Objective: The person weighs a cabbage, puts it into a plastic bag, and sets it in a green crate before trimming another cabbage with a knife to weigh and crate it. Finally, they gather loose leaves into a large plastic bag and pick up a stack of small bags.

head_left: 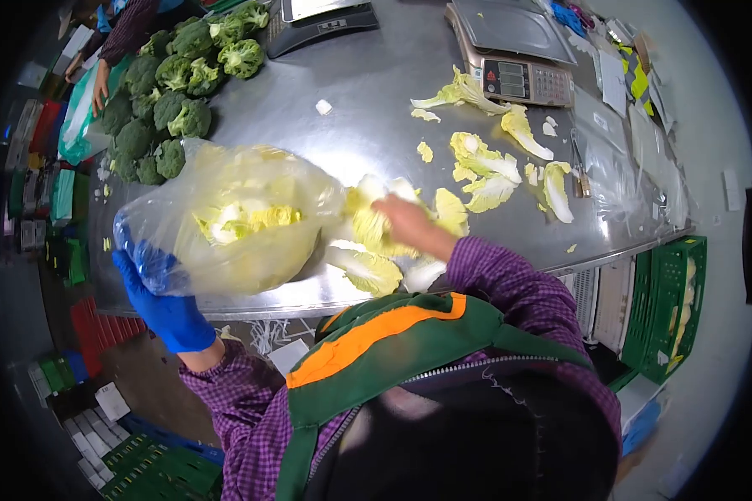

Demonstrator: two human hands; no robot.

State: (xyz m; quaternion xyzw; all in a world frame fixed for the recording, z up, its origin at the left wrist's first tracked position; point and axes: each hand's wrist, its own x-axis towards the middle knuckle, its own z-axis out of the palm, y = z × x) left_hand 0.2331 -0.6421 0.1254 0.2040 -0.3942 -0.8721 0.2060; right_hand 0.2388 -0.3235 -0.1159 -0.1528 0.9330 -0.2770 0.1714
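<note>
My left hand point(163, 305), in a blue glove, grips the edge of a clear plastic bag point(267, 179); part of the glove shows through the film. The bag lies on its side on the metal table, with pale yellow Chinese cabbage leaves inside. Bare and curled, my right hand point(409, 224) is closed over a bunch of Chinese cabbage leaves point(368, 225) at the bag's right end. Its fingertips are partly hidden. Other loose leaves point(366, 271) lie just below this hand, near the table's front edge.
Broccoli heads point(184, 75) are piled at the back left, by another person's hand point(100, 88). Two scales stand at the back, one dark point(322, 29), one with a keypad point(526, 79). Scattered leaves point(485, 171) and a knife-like tool point(580, 171) lie right. Green crates point(664, 309) stand beyond the edge.
</note>
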